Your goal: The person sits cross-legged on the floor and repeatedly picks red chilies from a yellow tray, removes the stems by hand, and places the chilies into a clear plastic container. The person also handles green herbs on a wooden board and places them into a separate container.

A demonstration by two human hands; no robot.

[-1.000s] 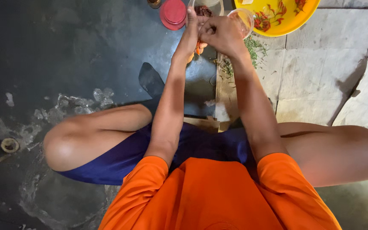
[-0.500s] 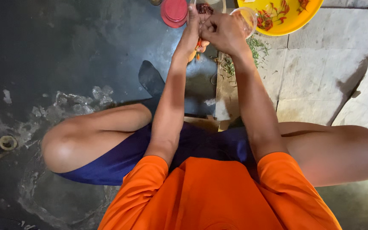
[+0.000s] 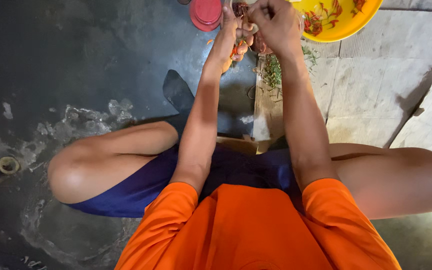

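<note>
A wet, dark concrete floor (image 3: 76, 65) is seen under a squatting person in an orange shirt (image 3: 256, 230) and blue shorts (image 3: 141, 187); paler paving slabs (image 3: 376, 95) lie to the right; a yellow basin (image 3: 343, 22) holding red chillies is set at the top edge, with a red lid (image 3: 206, 12) to its left; a heap of green stems (image 3: 273, 70) is scattered below the hands. The left hand (image 3: 233, 37) is curled around several red chillies (image 3: 236, 50), held just beside the basin; the right hand (image 3: 273, 20) is clenched, pinching at something small, though what is gripped cannot be made out. Stemming appears to be the step in hand; a firm pinch and twist is judged to be called for next.
</note>
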